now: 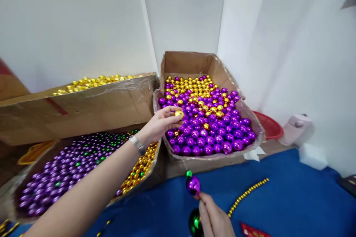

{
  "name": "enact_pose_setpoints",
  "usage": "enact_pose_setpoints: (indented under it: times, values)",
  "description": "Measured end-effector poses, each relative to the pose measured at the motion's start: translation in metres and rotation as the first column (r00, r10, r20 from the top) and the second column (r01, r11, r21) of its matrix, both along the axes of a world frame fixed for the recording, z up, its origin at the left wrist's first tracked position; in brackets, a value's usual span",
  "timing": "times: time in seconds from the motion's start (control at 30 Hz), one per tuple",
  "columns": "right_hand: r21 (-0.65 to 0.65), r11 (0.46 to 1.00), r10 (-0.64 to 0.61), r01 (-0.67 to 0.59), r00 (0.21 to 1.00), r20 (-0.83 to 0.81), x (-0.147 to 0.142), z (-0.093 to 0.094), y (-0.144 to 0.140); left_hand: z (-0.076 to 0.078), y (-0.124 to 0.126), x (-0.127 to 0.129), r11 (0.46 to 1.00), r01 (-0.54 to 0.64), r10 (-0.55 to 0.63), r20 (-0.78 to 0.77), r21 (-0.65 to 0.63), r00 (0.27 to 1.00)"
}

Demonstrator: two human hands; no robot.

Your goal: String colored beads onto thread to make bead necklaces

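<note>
Your left hand [160, 125] has its fingers around a gold ball [178, 114], over the carton [185, 62] of purple and gold balls [201, 141]. Your right hand [215, 217] pinches a purple ball [192, 185], green bead [189, 173] at its far end, above blue cloth [161, 211].

The left grip [164, 120] pinches, its forearm [97, 181] stretched behind it; below, the right grip [215, 216] also pinches.
</note>
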State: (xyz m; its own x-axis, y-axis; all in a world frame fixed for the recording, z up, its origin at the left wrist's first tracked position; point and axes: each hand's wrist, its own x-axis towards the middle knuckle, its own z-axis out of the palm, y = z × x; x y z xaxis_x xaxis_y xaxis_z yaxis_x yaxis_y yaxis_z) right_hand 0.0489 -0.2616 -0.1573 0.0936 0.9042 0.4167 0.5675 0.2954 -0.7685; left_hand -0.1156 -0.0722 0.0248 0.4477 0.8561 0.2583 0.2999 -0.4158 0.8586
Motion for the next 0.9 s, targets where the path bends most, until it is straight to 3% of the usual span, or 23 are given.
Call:
enact_pose_setpoints:
  times: [0.07,0.13,0.27,0.37,0.57,0.7,0.8,0.9]
  values:
    - [-0.002,0.998,0.067,-0.067,0.998,-0.006,0.002,0.009,-0.003,-0.011,-0.04,-0.021,0.966,0.068,0.022,0.342,-0.25,0.94]
    - [0.057,0.984,0.166,-0.167,0.986,0.024,0.002,0.016,-0.005,-0.026,-0.075,-0.037,0.906,0.098,0.145,0.518,-0.412,0.843]
    - [0.194,0.936,0.264,-0.294,0.95,0.168,-0.004,0.02,-0.01,-0.054,-0.119,-0.051,0.852,0.048,0.337,0.615,-0.522,0.713]
    - [0.201,0.928,0.268,-0.314,0.936,0.228,-0.011,0.02,-0.015,-0.066,-0.135,-0.057,0.84,-0.003,0.408,0.626,-0.543,0.664]
    - [0.185,0.929,0.256,-0.32,0.918,0.304,-0.017,0.019,-0.02,-0.073,-0.148,-0.063,0.84,-0.053,0.435,0.612,-0.54,0.661]
    - [0.174,0.943,0.214,-0.284,0.917,0.337,-0.022,0.017,-0.021,-0.077,-0.16,-0.059,0.894,-0.166,0.391,0.545,-0.416,0.742]
    - [0.118,0.962,0.208,-0.248,0.939,0.274,-0.027,0.014,-0.022,-0.083,-0.17,-0.053,0.913,-0.175,0.358,0.516,-0.369,0.778]
    - [0.035,0.966,0.246,-0.255,0.954,0.172,-0.03,0.011,-0.025,-0.09,-0.177,-0.052,0.886,-0.149,0.391,0.535,-0.439,0.749]
